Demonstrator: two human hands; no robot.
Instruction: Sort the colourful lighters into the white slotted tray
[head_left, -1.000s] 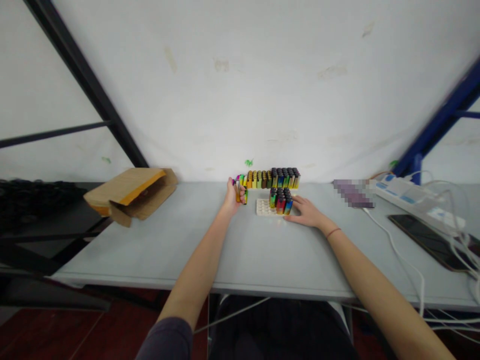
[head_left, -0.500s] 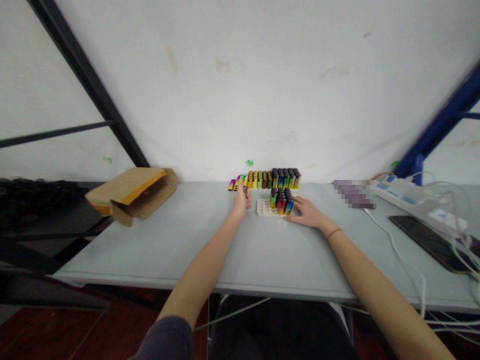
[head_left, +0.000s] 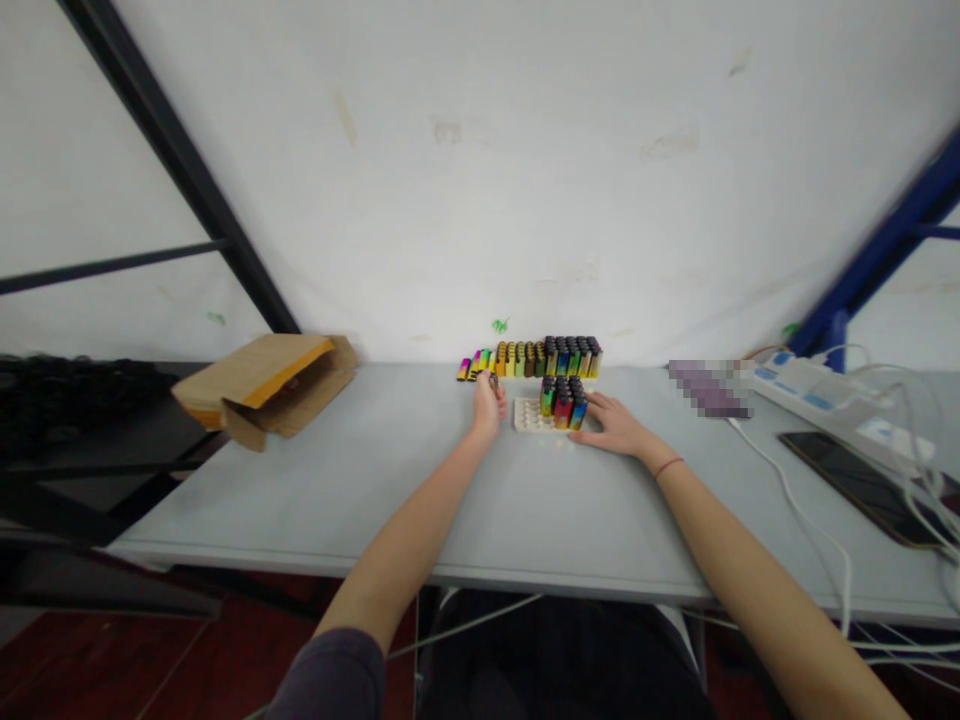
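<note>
My left hand (head_left: 489, 407) is closed around a small lighter (head_left: 493, 380), with only its dark top showing above the fingers. The hand sits just left of a white moulded tray (head_left: 527, 416). Several multicoloured lighters (head_left: 562, 403) stand upright in the tray's far right part. My right hand (head_left: 615, 424) lies flat on the table, its fingertips at the lighters' right side. Behind both hands, a long row of upright lighters (head_left: 532, 358) runs along the wall, with a few lying tilted at its left end.
A torn cardboard box (head_left: 264, 384) lies on the table's left end. To the right are a blurred purple object (head_left: 709, 389), a white power strip (head_left: 832, 408), white cables (head_left: 810, 525) and a dark phone (head_left: 859, 488). Dark metal and blue frame bars (head_left: 885, 240) stand beyond the table.
My left hand has moved right, from the row's left end to beside the tray, and the lighter now sits deeper in its grip. My right hand has not visibly moved.
</note>
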